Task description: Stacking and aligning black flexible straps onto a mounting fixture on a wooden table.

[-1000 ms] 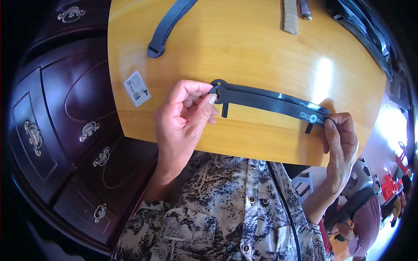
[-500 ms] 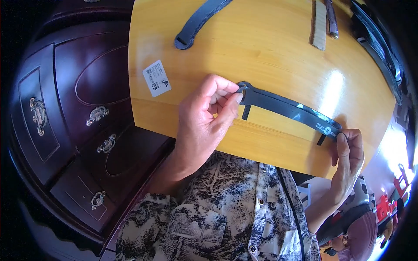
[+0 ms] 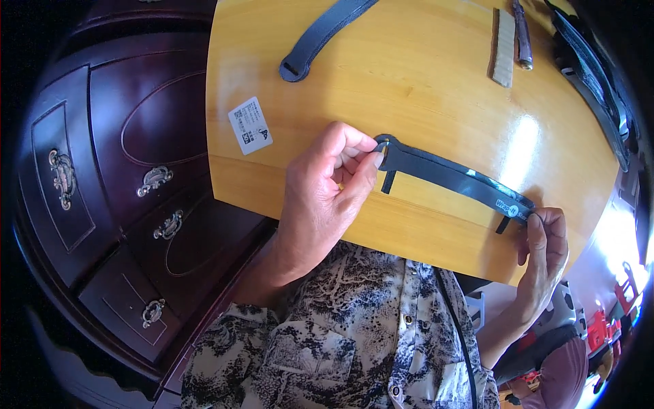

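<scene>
shifted toward the near counter (image 3: 436, 75) edge since before: one black strap (image 3: 446, 176), pinched at its ends by left hand (image 3: 327, 191) and right hand (image 3: 545, 249). beyond it, one second strap (image 3: 320, 37), one white label (image 3: 250, 125), one dark wooden dresser (image 3: 102, 191) left.
</scene>
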The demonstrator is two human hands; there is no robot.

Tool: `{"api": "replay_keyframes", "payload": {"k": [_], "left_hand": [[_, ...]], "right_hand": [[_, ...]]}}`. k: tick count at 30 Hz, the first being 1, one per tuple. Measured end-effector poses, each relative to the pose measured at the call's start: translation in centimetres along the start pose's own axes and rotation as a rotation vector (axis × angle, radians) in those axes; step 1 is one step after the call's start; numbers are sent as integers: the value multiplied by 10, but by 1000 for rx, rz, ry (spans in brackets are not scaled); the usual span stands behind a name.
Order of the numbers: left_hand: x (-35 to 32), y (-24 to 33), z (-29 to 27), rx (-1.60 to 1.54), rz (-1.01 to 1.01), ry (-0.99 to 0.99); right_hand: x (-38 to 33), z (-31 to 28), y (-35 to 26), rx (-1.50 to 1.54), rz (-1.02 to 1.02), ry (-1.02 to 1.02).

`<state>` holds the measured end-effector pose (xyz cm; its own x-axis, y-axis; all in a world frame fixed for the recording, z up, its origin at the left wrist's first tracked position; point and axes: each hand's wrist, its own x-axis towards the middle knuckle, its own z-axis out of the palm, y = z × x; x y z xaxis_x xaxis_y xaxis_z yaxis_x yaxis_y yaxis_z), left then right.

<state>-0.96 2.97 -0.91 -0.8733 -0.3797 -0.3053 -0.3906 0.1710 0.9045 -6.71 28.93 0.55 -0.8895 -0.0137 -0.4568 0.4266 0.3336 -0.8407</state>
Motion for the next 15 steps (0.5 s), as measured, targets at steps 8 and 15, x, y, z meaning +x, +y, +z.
{"api": "replay_keyframes", "payload": {"k": [8,15], "left_hand": [[-1,5,-2,-6,-9,-25],[-2,8,-3,68,-5,-19]], "right_hand": [[-2,0,-1,9,-5,-9],[-5,3,-3,30,-19,-11]]}}
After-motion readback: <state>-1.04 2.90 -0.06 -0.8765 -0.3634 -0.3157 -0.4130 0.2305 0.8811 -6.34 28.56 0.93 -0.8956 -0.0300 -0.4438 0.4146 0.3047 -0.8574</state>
